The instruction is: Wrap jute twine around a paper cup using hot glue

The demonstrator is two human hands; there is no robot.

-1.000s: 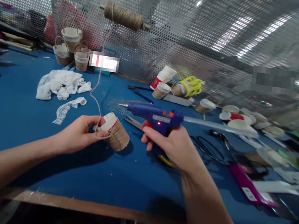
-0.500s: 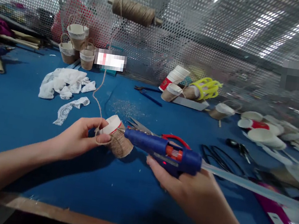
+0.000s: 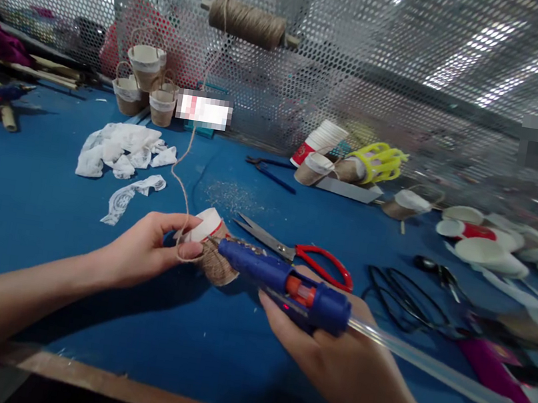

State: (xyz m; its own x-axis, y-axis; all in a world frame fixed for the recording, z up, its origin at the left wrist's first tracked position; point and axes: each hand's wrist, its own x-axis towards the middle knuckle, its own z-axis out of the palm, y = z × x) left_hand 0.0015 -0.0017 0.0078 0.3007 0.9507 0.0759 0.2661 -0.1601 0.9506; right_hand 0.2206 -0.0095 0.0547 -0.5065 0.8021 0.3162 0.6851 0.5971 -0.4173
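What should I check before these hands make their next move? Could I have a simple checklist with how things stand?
1. Left hand has the twine-wrapped paper cup: ok, held at its bare white end.
2. Right hand has the glue gun: ok, gripped.
3. Glue stick loaded: ok, it extends from the gun's rear.
4. Gun hot enough: cannot tell; its red light glows, but heat doesn't show.
5. Nozzle touching the cup: cannot tell; contact is too small to judge.
6. Sharp tools well away: not ok, I'd say; scissors lie just beyond the gun.
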